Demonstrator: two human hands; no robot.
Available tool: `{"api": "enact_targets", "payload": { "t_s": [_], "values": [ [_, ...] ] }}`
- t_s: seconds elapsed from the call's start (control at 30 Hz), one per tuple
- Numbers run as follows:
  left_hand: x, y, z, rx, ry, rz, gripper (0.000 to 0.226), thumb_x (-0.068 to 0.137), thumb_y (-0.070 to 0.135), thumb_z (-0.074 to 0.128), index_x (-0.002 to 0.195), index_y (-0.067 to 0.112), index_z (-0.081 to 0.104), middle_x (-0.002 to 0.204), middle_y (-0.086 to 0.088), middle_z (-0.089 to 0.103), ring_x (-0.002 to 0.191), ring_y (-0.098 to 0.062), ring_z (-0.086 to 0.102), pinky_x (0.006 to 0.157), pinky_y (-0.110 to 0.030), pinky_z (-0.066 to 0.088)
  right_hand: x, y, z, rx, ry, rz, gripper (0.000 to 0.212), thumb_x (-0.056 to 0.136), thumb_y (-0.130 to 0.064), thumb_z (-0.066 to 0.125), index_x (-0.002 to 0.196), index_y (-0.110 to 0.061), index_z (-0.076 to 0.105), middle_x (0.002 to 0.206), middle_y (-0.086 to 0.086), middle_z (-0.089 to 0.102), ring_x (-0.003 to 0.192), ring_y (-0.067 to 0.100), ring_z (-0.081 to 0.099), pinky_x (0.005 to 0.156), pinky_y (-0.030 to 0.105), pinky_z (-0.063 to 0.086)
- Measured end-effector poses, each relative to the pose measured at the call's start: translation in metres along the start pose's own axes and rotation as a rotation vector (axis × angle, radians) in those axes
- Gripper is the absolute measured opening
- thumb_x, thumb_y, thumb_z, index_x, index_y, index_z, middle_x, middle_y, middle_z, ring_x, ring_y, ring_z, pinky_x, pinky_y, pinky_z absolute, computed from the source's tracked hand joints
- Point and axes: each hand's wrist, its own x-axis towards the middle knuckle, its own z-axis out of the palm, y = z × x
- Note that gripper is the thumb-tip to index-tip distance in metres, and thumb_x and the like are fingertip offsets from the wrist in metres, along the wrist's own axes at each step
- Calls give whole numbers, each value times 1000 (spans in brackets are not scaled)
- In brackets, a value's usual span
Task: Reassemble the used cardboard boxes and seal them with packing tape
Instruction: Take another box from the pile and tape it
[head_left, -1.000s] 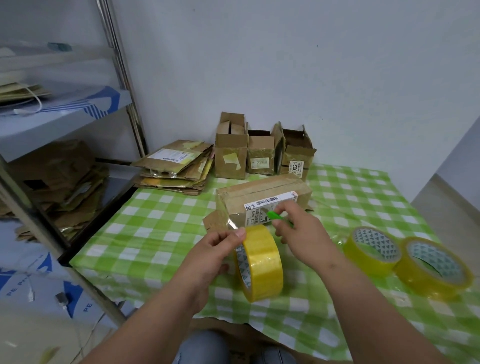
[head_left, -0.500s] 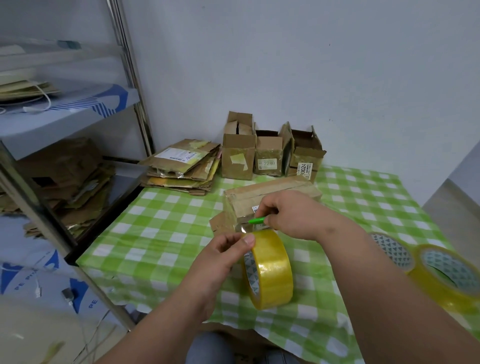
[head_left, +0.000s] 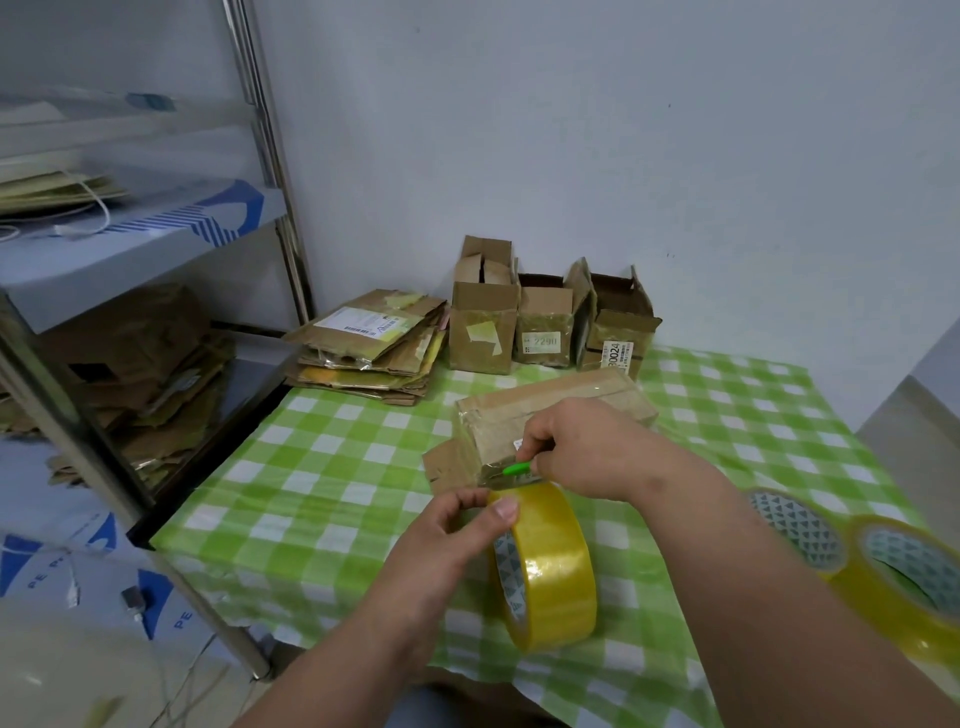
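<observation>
Left grip (head_left: 457, 525) pinching tape roll (head_left: 545, 566) upright on desk (head_left: 332, 467). Right grip (head_left: 576, 447) clenched on green cutter (head_left: 517, 469), at tape stretched to cardboard box (head_left: 550, 410) just beyond. Recommended: keep strip taut, cut close to box, press end flat.

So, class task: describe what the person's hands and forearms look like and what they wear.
Both forearms are bare up to the frame edge: no sleeves, gloves, watch or rings show. The left hand has a short, plain thumbnail. The right hand shows no markings either.

Glossy yellow plastic tape roll (head_left: 550, 566), matt brown cardboard box (head_left: 550, 410), seemingly plastic sheened checked tablecloth (head_left: 322, 467)
</observation>
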Motion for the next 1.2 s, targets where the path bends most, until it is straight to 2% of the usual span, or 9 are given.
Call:
{"api": "enact_targets", "payload": {
  "t_s": [0.1, 0.2, 0.4, 0.5, 0.77, 0.87, 1.0, 1.13, 1.2],
  "values": [
    [1, 1, 0, -14, 3, -1, 72, 45, 72, 75, 103, 31, 70, 107, 7, 72, 108, -14, 61, 87, -33, 42, 1, 2, 1, 3, -7, 0, 23, 90, -7, 60, 101, -21, 74, 94, -6, 64, 93, 13, 60, 64, 14, 43],
    [3, 2, -1, -27, -11, 8, 69, 47, 68, 75, 102, 27, 70, 103, 7, 73, 104, -14, 62, 82, -31, 41, 2, 1, 2, 21, -11, 0, 19, 92, -9, 62, 101, -20, 74, 101, -2, 67, 96, 15, 61, 76, 24, 48],
    [6, -1, -2, -46, -27, 20, 64, 50, 65, 76, 99, 25, 70, 103, 3, 73, 107, -18, 62, 96, -36, 43, 2, 1, 3, 6, -37, -5, 18, 93, -11, 61, 102, -20, 74, 104, 0, 67, 99, 18, 61, 85, 28, 51],
    [6, -1, -3, -53, -47, 27, 60, 51, 62, 77, 98, 26, 70, 102, 3, 73, 101, -14, 64, 90, -33, 43, 4, 2, 6, -4, -45, -2, 18, 93, -12, 61, 102, -21, 75, 105, -1, 68, 100, 17, 61, 89, 31, 52],
    [9, -1, -7, -61, -84, 25, 56, 54, 58, 79, 97, 24, 70, 104, -2, 71, 107, -24, 62, 101, -43, 42, 3, 17, 6, 69, -9, -11, 18, 93, -12, 64, 106, -18, 75, 83, -18, 56, 85, 5, 54, 63, 9, 37],
    [10, -2, -10, -77, -114, 21, 52, 56, 55, 80, 96, 24, 69, 102, -2, 70, 106, -25, 61, 101, -43, 41, -1, 22, 5, 10, 1, 8, 19, 93, -14, 62, 106, -20, 75, 92, -10, 64, 89, 9, 56, 67, 15, 42],
    [10, -2, -11, -82, -129, 26, 44, 55, 54, 80, 88, 28, 68, 96, 0, 67, 100, -21, 58, 100, -44, 40, -6, 31, 8, -112, 23, 64, 23, 93, -13, 57, 106, -23, 74, 111, -3, 70, 103, 17, 62, 88, 29, 50],
    [10, -2, -11, -68, -139, 25, 40, 56, 55, 79, 86, 30, 68, 96, 2, 67, 100, -19, 58, 104, -46, 39, -14, 46, 17, 25, 153, 117, 22, 94, -14, 57, 106, -23, 73, 109, -5, 70, 103, 17, 62, 88, 31, 49],
    [11, -2, -10, -55, -141, 26, 43, 56, 56, 79, 88, 29, 68, 96, 3, 67, 101, -19, 59, 103, -44, 39, -17, 55, 27, 27, 153, 165, 23, 94, -15, 56, 109, -25, 71, 113, -5, 69, 106, 20, 62, 92, 35, 49]
  ]
}}
